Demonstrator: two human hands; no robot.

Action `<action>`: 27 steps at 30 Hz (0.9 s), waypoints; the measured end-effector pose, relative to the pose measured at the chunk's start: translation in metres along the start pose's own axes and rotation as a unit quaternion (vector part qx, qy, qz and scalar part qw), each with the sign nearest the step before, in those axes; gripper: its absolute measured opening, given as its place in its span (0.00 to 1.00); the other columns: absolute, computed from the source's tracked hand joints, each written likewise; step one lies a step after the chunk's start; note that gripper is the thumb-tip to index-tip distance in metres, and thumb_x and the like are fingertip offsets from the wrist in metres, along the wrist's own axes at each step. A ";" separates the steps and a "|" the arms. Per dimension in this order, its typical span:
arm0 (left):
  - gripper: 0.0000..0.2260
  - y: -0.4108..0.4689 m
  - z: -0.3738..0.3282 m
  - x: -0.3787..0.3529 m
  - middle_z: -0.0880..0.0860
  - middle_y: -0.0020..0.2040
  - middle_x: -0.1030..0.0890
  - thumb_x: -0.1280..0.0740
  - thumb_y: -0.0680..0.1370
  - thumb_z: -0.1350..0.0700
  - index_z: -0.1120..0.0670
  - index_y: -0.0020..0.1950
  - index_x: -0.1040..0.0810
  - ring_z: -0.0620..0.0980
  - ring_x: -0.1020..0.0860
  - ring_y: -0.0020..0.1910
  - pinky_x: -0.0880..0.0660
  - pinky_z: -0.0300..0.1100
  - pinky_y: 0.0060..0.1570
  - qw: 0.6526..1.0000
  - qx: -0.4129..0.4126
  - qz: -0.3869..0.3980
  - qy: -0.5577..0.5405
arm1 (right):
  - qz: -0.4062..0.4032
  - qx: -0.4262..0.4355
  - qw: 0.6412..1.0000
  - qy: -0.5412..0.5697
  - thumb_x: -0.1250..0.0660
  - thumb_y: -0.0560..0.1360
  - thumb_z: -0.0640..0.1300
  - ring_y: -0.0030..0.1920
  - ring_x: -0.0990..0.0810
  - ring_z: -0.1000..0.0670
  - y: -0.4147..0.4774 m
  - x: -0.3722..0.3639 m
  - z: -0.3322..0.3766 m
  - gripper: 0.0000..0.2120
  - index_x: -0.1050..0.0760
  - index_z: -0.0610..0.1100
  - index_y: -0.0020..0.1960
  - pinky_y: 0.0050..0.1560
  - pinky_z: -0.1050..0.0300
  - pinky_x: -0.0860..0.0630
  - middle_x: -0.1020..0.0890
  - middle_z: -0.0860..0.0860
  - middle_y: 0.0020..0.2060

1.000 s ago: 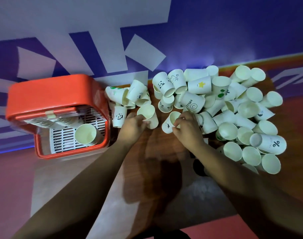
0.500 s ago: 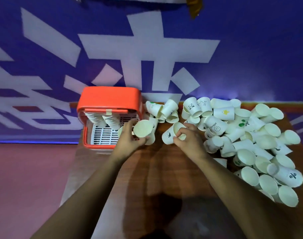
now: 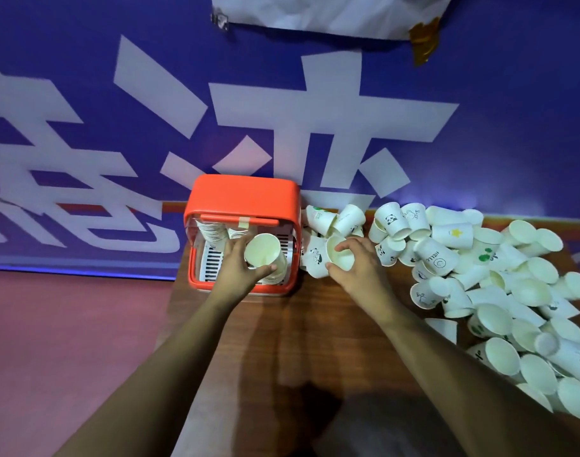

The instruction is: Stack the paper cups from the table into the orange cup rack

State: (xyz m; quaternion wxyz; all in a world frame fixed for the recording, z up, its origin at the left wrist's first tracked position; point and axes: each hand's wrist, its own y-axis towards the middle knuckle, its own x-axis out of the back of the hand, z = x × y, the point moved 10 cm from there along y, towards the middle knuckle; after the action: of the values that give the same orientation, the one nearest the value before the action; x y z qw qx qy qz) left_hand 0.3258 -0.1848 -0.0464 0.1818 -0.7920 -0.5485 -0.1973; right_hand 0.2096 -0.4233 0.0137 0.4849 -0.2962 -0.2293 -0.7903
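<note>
The orange cup rack [image 3: 242, 196] stands at the table's far left, open toward me, with stacks of cups hanging inside at the back. My left hand [image 3: 239, 268] grips a white paper cup [image 3: 262, 252], mouth toward me, inside the rack's opening over another cup. My right hand [image 3: 357, 268] holds a second paper cup [image 3: 339, 257] just right of the rack. A big pile of paper cups [image 3: 499, 282], some printed with pandas and smileys, covers the table's right side.
The wooden table [image 3: 298, 341] ends at its left edge just beside the rack, with red floor [image 3: 67, 341] below. A blue wall with large white characters [image 3: 282, 127] rises right behind the rack and cups.
My left hand has carried its cup from the table into the rack's opening. My right hand has lifted a cup and moved left toward the rack. The view has tilted up.
</note>
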 end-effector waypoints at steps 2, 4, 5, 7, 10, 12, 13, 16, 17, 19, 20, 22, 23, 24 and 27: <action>0.36 0.005 0.001 -0.009 0.54 0.65 0.32 0.20 0.68 0.52 0.53 0.72 0.30 0.52 0.28 0.64 0.31 0.41 0.64 1.000 0.003 0.012 0.027 | 0.001 -0.010 1.000 -0.007 0.24 0.69 0.45 0.54 0.29 0.56 0.001 0.000 0.000 0.17 0.24 0.46 0.55 0.51 0.76 0.37 0.28 0.54 0.56; 0.36 0.009 0.001 -0.014 0.55 0.66 0.32 0.20 0.68 0.52 0.55 0.72 0.31 0.53 0.29 0.64 0.33 0.39 0.62 0.998 0.003 0.020 0.058 | -0.001 -0.021 1.000 -0.006 0.24 0.68 0.46 0.56 0.28 0.54 0.003 0.001 0.000 0.19 0.25 0.46 0.56 0.54 0.68 0.35 0.27 0.53 0.57; 0.37 0.011 0.003 -0.017 0.55 0.66 0.32 0.20 0.68 0.52 0.55 0.72 0.31 0.54 0.29 0.65 0.33 0.40 0.63 0.997 0.005 0.025 0.070 | -0.004 -0.026 1.000 -0.003 0.24 0.68 0.46 0.56 0.27 0.53 0.004 0.001 0.000 0.19 0.25 0.46 0.57 0.55 0.65 0.34 0.27 0.52 0.58; 0.37 0.013 0.008 -0.023 0.56 0.65 0.31 0.19 0.67 0.52 0.56 0.72 0.31 0.56 0.29 0.65 0.32 0.44 0.65 0.995 0.005 0.036 0.090 | -0.005 -0.035 0.999 0.001 0.24 0.68 0.47 0.57 0.27 0.52 0.005 0.001 0.000 0.21 0.26 0.46 0.59 0.57 0.63 0.33 0.26 0.51 0.59; 0.37 0.016 0.014 -0.034 0.57 0.64 0.30 0.19 0.65 0.55 0.56 0.71 0.31 0.57 0.30 0.65 0.33 0.44 0.65 0.993 -0.001 0.054 0.107 | 0.001 -0.046 0.999 0.010 0.24 0.68 0.47 0.59 0.28 0.54 0.007 -0.003 0.000 0.25 0.28 0.46 0.62 0.58 0.64 0.34 0.26 0.52 0.60; 0.37 0.016 0.019 -0.039 0.58 0.64 0.30 0.19 0.66 0.56 0.57 0.71 0.30 0.57 0.30 0.65 0.33 0.44 0.64 0.991 0.002 0.066 0.112 | 0.003 -0.051 0.999 0.017 0.24 0.68 0.47 0.58 0.30 0.56 0.008 -0.008 0.002 0.27 0.29 0.46 0.64 0.57 0.66 0.36 0.26 0.52 0.61; 0.37 0.017 0.023 -0.041 0.58 0.64 0.29 0.19 0.66 0.56 0.57 0.71 0.30 0.57 0.30 0.65 0.33 0.44 0.63 0.991 0.005 0.071 0.115 | 0.003 -0.050 0.999 0.020 0.24 0.68 0.47 0.58 0.30 0.56 0.009 -0.011 0.004 0.27 0.29 0.45 0.64 0.57 0.67 0.36 0.26 0.52 0.61; 0.38 0.017 0.031 -0.045 0.59 0.62 0.28 0.18 0.65 0.54 0.58 0.71 0.29 0.58 0.27 0.62 0.31 0.43 0.59 0.992 0.005 0.073 0.106 | 0.023 -0.054 0.998 0.034 0.23 0.68 0.48 0.60 0.27 0.53 0.011 -0.026 0.008 0.29 0.30 0.46 0.65 0.60 0.61 0.31 0.25 0.50 0.63; 0.38 0.016 0.033 -0.046 0.59 0.61 0.27 0.18 0.65 0.53 0.57 0.72 0.30 0.58 0.27 0.62 0.31 0.41 0.58 0.992 0.004 0.078 0.101 | 0.033 -0.058 0.997 0.042 0.23 0.68 0.48 0.61 0.27 0.52 0.012 -0.031 0.010 0.30 0.31 0.46 0.66 0.62 0.57 0.29 0.26 0.51 0.63; 0.41 0.015 0.036 -0.047 0.59 0.63 0.28 0.19 0.67 0.54 0.55 0.76 0.33 0.57 0.27 0.63 0.32 0.40 0.58 0.990 0.005 0.098 0.099 | 0.047 -0.062 0.996 0.052 0.23 0.68 0.49 0.62 0.27 0.51 0.014 -0.042 0.015 0.32 0.32 0.47 0.68 0.64 0.53 0.28 0.26 0.52 0.65; 0.42 0.014 0.038 -0.047 0.59 0.65 0.28 0.20 0.67 0.54 0.55 0.77 0.36 0.57 0.27 0.64 0.32 0.41 0.60 0.990 0.009 0.107 0.095 | 0.052 -0.062 0.995 0.057 0.23 0.68 0.49 0.62 0.28 0.52 0.016 -0.047 0.019 0.33 0.33 0.48 0.68 0.64 0.53 0.28 0.27 0.52 0.65; 0.42 0.012 0.043 -0.043 0.58 0.69 0.29 0.22 0.70 0.56 0.55 0.79 0.40 0.56 0.28 0.67 0.31 0.45 0.64 0.990 0.020 0.114 0.080 | 0.061 -0.056 0.994 0.066 0.23 0.69 0.50 0.62 0.28 0.53 0.018 -0.056 0.025 0.33 0.34 0.49 0.68 0.62 0.56 0.28 0.28 0.53 0.65; 0.40 0.012 0.047 -0.039 0.58 0.70 0.28 0.24 0.72 0.58 0.56 0.79 0.40 0.56 0.28 0.68 0.31 0.46 0.64 0.990 0.026 0.111 0.077 | 0.065 -0.051 0.994 0.067 0.23 0.69 0.50 0.62 0.28 0.54 0.019 -0.060 0.028 0.33 0.34 0.50 0.68 0.61 0.57 0.28 0.28 0.54 0.65; 0.35 0.011 0.051 -0.034 0.57 0.69 0.27 0.26 0.74 0.60 0.56 0.78 0.38 0.55 0.28 0.67 0.31 0.45 0.63 0.991 0.033 0.103 0.077 | 0.067 -0.046 0.995 0.065 0.23 0.69 0.50 0.61 0.28 0.55 0.020 -0.064 0.031 0.32 0.34 0.50 0.68 0.60 0.57 0.27 0.28 0.54 0.64; 0.20 0.010 0.058 -0.015 0.54 0.63 0.23 0.32 0.77 0.62 0.57 0.69 0.27 0.52 0.25 0.63 0.28 0.44 0.62 0.996 0.053 0.061 0.039 | 0.059 -0.018 0.997 0.050 0.22 0.68 0.50 0.61 0.29 0.54 0.021 -0.075 0.039 0.32 0.33 0.48 0.67 0.60 0.58 0.28 0.28 0.52 0.63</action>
State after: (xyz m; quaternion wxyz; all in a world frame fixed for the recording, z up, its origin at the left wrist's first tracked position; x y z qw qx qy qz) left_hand 0.3373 -0.1711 -0.1043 0.2564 -0.8050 -0.5012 -0.1872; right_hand 0.2650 -0.3596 -0.0084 0.5364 -0.2779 -0.1729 -0.7779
